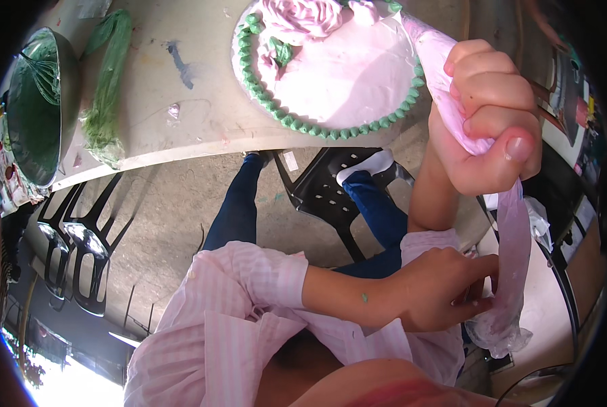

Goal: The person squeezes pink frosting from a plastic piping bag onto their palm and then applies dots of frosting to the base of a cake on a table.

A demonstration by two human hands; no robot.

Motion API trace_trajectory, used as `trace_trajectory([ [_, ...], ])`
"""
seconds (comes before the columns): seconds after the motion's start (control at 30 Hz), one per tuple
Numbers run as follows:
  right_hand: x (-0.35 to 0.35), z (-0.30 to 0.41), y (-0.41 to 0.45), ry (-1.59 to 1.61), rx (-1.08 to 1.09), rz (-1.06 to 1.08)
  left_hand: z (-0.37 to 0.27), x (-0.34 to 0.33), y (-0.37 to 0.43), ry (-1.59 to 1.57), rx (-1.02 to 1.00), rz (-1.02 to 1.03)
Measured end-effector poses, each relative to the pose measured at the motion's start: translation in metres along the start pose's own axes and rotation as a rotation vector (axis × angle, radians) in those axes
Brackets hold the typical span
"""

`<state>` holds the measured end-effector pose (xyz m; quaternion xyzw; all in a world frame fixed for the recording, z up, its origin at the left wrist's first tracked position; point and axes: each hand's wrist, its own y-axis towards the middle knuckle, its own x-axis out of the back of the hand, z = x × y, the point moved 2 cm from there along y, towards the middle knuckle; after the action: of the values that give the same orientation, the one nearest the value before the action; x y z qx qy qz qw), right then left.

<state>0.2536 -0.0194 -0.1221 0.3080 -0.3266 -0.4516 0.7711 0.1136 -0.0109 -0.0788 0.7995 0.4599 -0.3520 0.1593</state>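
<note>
My right hand (491, 117) squeezes a plastic piping bag of pink frosting (438, 66), its tip at the upper right edge of a round cake (344, 76). The bag's twisted tail hangs below the fist. Thumb and fingers of my left hand (451, 290) are at that hanging tail; whether they pinch it is not clear. Pink frosting covers the cake, with a green piped border (293, 122), green leaves (281, 52) and a large pink rosette (303, 18) at the top left.
A metal bowl (69, 102) of green frosting with a whisk (44, 76) stands at the table's left. Beside it lies a green-smeared piping bag (111, 81). Black plastic chairs (87, 244) stand at lower left, and another (329, 196) is under my foot. Smears mark the table (151, 127).
</note>
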Motion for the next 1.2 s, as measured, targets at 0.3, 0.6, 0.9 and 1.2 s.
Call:
trace_trajectory([
  [0.3,0.04,0.097,0.04,-0.112,-0.068,-0.365,-0.028,-0.05,-0.041,0.113,0.137,0.223],
  [0.6,0.094,0.224,0.015,-0.169,-0.637,-1.086,-0.041,-0.022,-0.136,0.063,0.375,0.091],
  [0.9,0.13,0.358,-0.014,0.051,-0.725,-1.247,-0.043,0.111,-0.262,0.233,0.365,-0.603],
  [1.2,0.134,0.425,-0.026,-0.014,-0.598,-1.384,-0.046,0.195,-0.316,0.106,0.125,-0.931],
])
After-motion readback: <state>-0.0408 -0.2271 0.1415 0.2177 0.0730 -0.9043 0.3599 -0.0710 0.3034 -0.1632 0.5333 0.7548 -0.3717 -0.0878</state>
